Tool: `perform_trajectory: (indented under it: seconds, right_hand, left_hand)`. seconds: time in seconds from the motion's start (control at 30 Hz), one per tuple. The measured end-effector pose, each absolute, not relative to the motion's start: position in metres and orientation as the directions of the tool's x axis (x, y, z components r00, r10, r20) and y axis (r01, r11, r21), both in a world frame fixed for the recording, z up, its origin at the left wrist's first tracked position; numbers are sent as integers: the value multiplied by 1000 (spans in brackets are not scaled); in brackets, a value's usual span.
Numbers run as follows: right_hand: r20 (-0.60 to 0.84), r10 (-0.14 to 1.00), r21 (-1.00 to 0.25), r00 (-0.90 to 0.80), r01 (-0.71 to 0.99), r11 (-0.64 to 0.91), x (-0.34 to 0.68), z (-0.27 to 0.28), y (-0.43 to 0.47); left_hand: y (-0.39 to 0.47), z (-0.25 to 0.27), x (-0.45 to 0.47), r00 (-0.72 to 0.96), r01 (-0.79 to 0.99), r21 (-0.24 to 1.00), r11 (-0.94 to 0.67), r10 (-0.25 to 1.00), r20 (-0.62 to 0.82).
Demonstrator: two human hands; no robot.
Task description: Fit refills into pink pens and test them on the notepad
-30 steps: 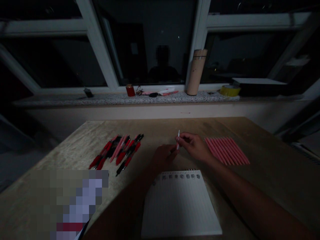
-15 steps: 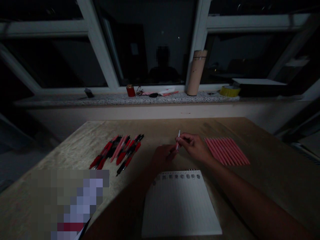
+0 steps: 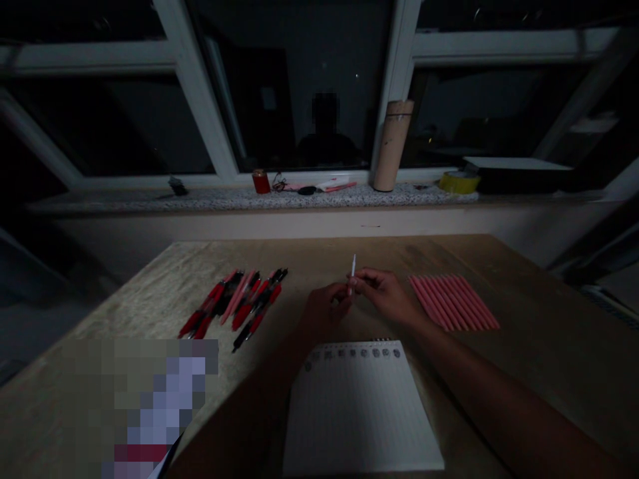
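Observation:
Just beyond the notepad, my left hand (image 3: 327, 309) and my right hand (image 3: 382, 291) meet around a slim pen (image 3: 353, 266), its narrow whitish end pointing up and away. Fingers of both hands are closed on its lower part, which they mostly hide. A spiral notepad (image 3: 364, 412) with lined paper lies below the hands; a row of dark round scribbles runs along its top. To the right of my right hand, several pink pens (image 3: 453, 303) lie side by side in a neat row. Left of my left hand is a loose group of red, black and pink pens (image 3: 249, 299).
On the granite windowsill (image 3: 214, 197) stand a small red jar (image 3: 260, 181), a tall cardboard tube (image 3: 393, 146) and a roll of yellow tape (image 3: 458, 183). A blurred-out patch (image 3: 160, 406) covers something at the table's lower left. The room is dim.
The pen has shifted slightly left and up, and more of its whitish end shows above the fingers. My left hand has risen a little closer to my right fingers.

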State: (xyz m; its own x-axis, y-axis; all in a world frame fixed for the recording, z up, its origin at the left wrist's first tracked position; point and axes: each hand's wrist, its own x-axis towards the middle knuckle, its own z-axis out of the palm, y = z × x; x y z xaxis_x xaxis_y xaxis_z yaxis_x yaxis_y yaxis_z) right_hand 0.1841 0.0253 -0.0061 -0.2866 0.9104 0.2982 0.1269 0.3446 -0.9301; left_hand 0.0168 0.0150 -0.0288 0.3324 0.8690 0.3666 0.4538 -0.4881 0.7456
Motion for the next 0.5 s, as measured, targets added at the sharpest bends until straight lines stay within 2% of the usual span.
perform_trajectory:
  seconds: [0.17, 0.3, 0.4, 0.5]
  right_hand:
    - [330, 917, -901, -225, 214, 377, 186, -6, 25]
    - [331, 905, -857, -266, 317, 407, 186, -21, 30]
    - [343, 888, -782, -307, 431, 450, 186, -29, 35]
    - [344, 852, -655, -395, 550, 519, 182, -29, 42]
  left_hand:
    - [22, -23, 6, 230, 430, 781, -454, 891, 391]
    - [28, -19, -5, 148, 410, 807, -426, 904, 402]
    - [31, -16, -13, 86, 456, 782, -424, 896, 435]
    - [35, -16, -20, 39, 505, 748, -430, 877, 479]
